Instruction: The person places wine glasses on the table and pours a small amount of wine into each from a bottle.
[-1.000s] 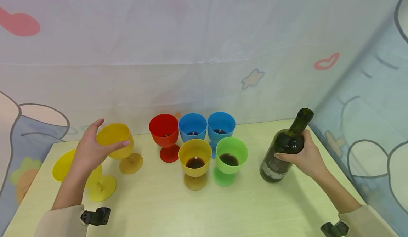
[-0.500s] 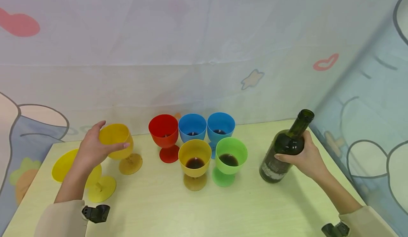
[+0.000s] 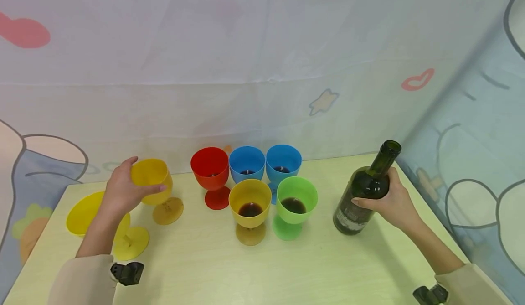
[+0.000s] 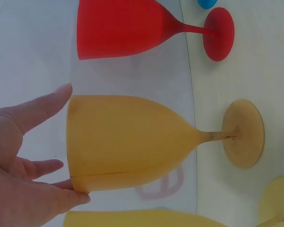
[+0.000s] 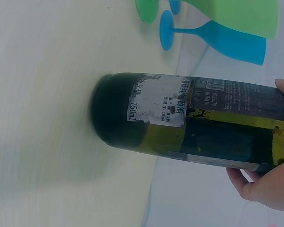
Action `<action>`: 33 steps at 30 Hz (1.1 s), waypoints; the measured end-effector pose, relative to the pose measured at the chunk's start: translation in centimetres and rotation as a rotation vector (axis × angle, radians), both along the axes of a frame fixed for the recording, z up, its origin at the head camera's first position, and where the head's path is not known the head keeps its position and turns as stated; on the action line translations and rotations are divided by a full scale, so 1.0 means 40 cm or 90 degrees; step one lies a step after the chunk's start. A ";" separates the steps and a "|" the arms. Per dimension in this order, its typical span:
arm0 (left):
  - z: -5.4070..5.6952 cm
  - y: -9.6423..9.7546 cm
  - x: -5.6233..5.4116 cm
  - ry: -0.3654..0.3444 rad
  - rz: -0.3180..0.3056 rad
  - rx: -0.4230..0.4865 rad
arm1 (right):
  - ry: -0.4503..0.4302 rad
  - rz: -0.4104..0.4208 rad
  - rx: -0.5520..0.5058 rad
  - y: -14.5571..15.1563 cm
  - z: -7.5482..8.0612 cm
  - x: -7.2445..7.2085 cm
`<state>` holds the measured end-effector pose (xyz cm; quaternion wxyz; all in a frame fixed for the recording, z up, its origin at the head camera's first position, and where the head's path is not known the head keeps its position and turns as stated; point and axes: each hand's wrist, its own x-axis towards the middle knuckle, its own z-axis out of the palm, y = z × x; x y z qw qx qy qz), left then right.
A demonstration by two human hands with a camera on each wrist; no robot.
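Observation:
My left hand [image 3: 123, 191] is spread at the bowl of an amber-yellow goblet [image 3: 151, 177] standing on the table at the left. In the left wrist view its fingertips [image 4: 80, 199] meet one side of the goblet's rim, while the thumb lies right beside the opposite side. A brighter yellow goblet [image 3: 130, 245] stands nearer, partly hidden behind my left forearm. On the right, my right hand [image 3: 393, 204] grips a dark green wine bottle [image 3: 361, 195] around its upper body. The bottle stands on the table, its worn label [image 5: 156, 101] showing in the right wrist view.
Mid-table, a red goblet [image 3: 210, 170] and two blue goblets [image 3: 248, 161] form a back row. Before them stand another amber goblet [image 3: 250, 191] and a green goblet [image 3: 296, 191]. Dark liquid shows in these. A printed cloth [image 3: 246, 59] hangs behind the table [image 3: 287, 273].
My left hand has moved slightly right, closer around the amber-yellow goblet's bowl. My right hand and the wine bottle have stayed in place.

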<state>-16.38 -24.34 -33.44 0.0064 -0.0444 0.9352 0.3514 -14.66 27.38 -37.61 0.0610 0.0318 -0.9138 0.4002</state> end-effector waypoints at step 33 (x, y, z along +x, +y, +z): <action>-0.052 0.055 0.016 0.090 0.131 0.128 | 0.005 0.001 0.007 -0.003 -0.003 0.002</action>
